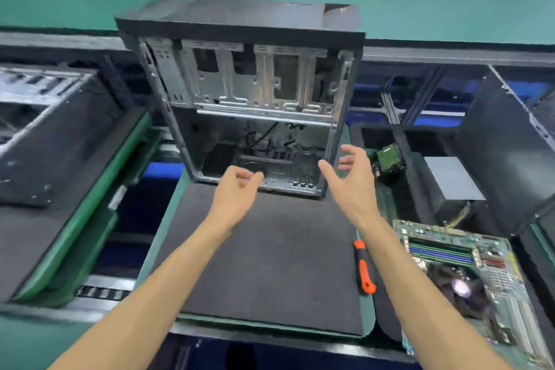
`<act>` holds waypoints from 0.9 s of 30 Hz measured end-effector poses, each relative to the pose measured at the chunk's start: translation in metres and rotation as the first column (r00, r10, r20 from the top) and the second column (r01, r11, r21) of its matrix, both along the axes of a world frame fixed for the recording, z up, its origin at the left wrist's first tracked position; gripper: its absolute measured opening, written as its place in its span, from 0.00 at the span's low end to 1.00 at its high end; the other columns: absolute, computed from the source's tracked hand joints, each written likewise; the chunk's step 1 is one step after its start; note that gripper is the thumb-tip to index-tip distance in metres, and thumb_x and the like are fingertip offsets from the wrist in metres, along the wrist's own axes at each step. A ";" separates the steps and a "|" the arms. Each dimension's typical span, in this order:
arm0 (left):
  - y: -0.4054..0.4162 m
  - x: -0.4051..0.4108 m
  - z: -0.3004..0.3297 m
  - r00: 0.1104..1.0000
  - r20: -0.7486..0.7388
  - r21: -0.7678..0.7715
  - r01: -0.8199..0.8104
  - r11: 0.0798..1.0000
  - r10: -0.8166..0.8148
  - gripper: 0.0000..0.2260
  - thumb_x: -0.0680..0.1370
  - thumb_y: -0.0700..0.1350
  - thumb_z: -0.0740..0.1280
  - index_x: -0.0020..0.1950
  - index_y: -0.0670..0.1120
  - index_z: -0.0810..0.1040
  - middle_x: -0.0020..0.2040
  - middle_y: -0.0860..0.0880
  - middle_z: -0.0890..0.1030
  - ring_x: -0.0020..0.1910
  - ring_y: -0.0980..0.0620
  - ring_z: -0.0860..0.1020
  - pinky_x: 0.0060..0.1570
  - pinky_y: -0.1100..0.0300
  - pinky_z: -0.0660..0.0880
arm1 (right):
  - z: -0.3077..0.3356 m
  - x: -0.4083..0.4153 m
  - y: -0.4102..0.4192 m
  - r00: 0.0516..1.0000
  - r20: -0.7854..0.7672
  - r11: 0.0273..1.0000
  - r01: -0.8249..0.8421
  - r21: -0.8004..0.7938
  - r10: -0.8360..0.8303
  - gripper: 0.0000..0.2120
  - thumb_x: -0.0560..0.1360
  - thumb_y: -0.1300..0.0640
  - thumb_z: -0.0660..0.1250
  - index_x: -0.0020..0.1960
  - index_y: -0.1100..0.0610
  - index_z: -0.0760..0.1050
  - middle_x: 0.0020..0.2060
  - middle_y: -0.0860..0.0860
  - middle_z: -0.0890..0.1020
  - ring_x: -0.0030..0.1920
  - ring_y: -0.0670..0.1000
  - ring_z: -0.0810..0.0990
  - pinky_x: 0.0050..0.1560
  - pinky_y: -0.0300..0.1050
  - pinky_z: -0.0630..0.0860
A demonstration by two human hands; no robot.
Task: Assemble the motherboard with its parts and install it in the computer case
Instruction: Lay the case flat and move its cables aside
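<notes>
Motherboard [456, 273], populated and unmounted, lies nearest, below and right of the right hand [350, 177], beside an orange-handled screwdriver [364, 267]. It is probably light, rigid and fragile, best held by its bare edges. Both hands hang over the foam mat [264, 252] and hold nothing: the left hand [237, 189] loosely curled, the right spread wide, each just short of the computer case [240, 90]. That upright steel case, likely heavy and stiff, suits a two-sided grip on its frame.
</notes>
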State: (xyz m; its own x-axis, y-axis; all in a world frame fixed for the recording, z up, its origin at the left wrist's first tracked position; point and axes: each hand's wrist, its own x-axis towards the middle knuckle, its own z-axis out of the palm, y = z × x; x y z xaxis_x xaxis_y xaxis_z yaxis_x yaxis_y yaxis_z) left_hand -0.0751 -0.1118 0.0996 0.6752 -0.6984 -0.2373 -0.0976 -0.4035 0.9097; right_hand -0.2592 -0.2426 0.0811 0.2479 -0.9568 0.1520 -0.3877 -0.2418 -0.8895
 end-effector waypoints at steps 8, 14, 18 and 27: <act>-0.001 0.123 0.008 0.871 0.273 -0.267 -0.340 0.902 0.409 0.13 0.74 0.43 0.72 0.46 0.46 0.67 0.48 0.50 0.68 0.51 0.41 0.74 0.55 0.41 0.74 | -0.003 0.059 -0.012 0.947 0.056 0.948 0.317 0.007 -0.317 0.36 0.79 0.48 0.70 0.80 0.51 0.56 0.70 0.47 0.68 0.61 0.35 0.64 0.60 0.28 0.60; -0.022 0.160 0.006 0.890 0.249 -0.363 -0.280 0.889 0.382 0.24 0.74 0.40 0.72 0.67 0.43 0.68 0.62 0.49 0.72 0.59 0.53 0.72 0.61 0.58 0.70 | -0.004 0.068 -0.030 0.917 0.177 0.933 0.359 0.019 -0.357 0.36 0.79 0.57 0.64 0.83 0.55 0.52 0.67 0.40 0.72 0.54 0.28 0.71 0.54 0.15 0.59; -0.032 0.166 -0.004 0.944 0.214 -0.337 -0.168 0.926 0.250 0.09 0.76 0.39 0.66 0.54 0.47 0.72 0.38 0.61 0.72 0.36 0.60 0.70 0.42 0.69 0.68 | -0.013 0.070 -0.042 0.901 0.236 0.925 0.379 -0.019 -0.364 0.34 0.74 0.62 0.61 0.80 0.62 0.60 0.43 0.30 0.78 0.34 0.31 0.74 0.39 0.17 0.65; -0.044 0.179 -0.015 0.909 0.295 -0.285 -0.210 0.935 0.295 0.18 0.74 0.34 0.63 0.34 0.54 0.63 0.28 0.58 0.71 0.28 0.64 0.70 0.28 0.73 0.65 | -0.023 0.077 -0.050 0.852 0.320 0.877 0.468 -0.107 -0.415 0.20 0.72 0.63 0.59 0.61 0.69 0.76 0.30 0.38 0.77 0.30 0.35 0.72 0.36 0.24 0.69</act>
State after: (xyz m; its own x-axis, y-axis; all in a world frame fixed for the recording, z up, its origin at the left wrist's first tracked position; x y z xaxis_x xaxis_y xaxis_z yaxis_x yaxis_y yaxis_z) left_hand 0.1041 -0.1559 0.0847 0.8460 -0.5011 0.1825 -0.3317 -0.2265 0.9158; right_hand -0.1821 -0.2928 0.0578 -0.2721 -0.9058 0.3249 -0.2332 -0.2655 -0.9355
